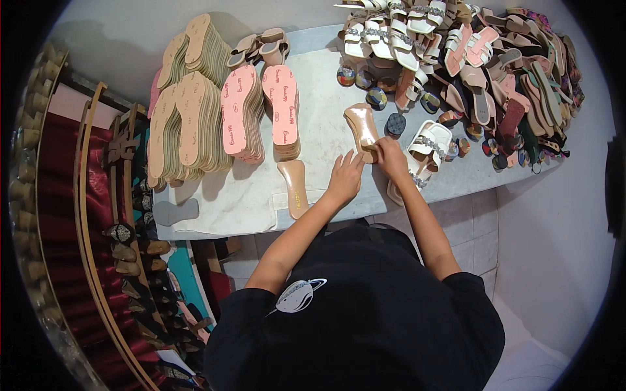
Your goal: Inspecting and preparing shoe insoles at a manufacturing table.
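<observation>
A glossy beige sandal sole (360,122) lies on the work table, wide end away from me. At its near end, my right hand (392,160) is closed, fingers pinching the edge. Close beside that end, my left hand (345,177) rests with fingers stretched out toward the sole; whether the fingertips touch it is hard to see. To the left lies another glossy beige sole (293,189) with lettering on it. A dark patterned oval piece (395,124) sits just right of the sole, and a white sandal (428,153) with a grey ornamented strap stands by my right forearm.
Stacks of tan sole boards (199,120) and pink printed sole boards (242,111) stand at the left. Finished white sandals (378,39) and a heap of mixed sandals (521,78) crowd the right. Colourful round pieces (376,98) lie between. A shoe rack (140,260) stands left of the table.
</observation>
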Demonstrator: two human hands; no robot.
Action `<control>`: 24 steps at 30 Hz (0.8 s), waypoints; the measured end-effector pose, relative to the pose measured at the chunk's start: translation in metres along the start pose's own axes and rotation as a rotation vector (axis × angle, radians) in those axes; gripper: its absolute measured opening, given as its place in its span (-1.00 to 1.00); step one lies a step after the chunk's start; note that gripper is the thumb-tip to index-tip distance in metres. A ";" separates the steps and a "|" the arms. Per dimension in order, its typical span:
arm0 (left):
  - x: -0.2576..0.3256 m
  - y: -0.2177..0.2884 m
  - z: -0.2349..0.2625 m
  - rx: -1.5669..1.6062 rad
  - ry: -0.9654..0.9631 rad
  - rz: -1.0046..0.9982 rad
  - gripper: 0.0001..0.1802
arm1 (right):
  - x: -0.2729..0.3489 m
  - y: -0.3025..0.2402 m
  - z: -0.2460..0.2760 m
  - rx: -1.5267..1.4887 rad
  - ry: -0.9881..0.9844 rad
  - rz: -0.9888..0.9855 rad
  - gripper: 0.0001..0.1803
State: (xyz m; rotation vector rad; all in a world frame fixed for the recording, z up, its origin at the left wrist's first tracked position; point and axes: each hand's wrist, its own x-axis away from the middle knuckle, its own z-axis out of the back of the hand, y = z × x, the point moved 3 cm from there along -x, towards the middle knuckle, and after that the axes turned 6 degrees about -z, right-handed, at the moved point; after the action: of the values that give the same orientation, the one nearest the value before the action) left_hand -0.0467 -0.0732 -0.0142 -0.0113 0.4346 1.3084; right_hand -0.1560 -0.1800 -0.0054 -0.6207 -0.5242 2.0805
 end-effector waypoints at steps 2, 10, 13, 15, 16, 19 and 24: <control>-0.006 -0.004 0.001 0.033 -0.033 0.025 -0.60 | -0.005 -0.005 0.011 -0.024 0.082 -0.002 -0.92; -0.042 -0.016 0.005 0.124 -0.082 0.140 -0.73 | -0.012 -0.005 0.037 -0.409 0.201 -0.305 -0.85; -0.053 -0.041 -0.009 0.452 -0.036 0.465 -0.70 | -0.001 -0.019 0.035 -0.486 0.270 -0.156 -0.85; -0.051 -0.069 -0.026 0.832 0.204 0.704 -0.53 | 0.016 -0.042 0.037 -0.379 0.173 -0.150 -0.86; -0.063 -0.057 -0.012 1.089 0.156 0.891 -0.49 | 0.025 -0.038 0.032 -0.364 0.155 -0.142 -0.88; -0.080 -0.061 -0.013 0.979 0.155 0.781 -0.50 | 0.042 -0.033 0.014 -0.351 0.120 -0.089 -0.88; -0.079 -0.080 -0.030 0.672 0.168 0.803 -0.63 | 0.047 -0.029 0.000 -0.327 0.053 -0.074 -0.88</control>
State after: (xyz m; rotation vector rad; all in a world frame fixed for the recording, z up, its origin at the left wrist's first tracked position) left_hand 0.0038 -0.1761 -0.0352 0.6797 1.0784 1.8834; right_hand -0.1611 -0.1258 0.0003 -0.8288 -0.8530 1.9178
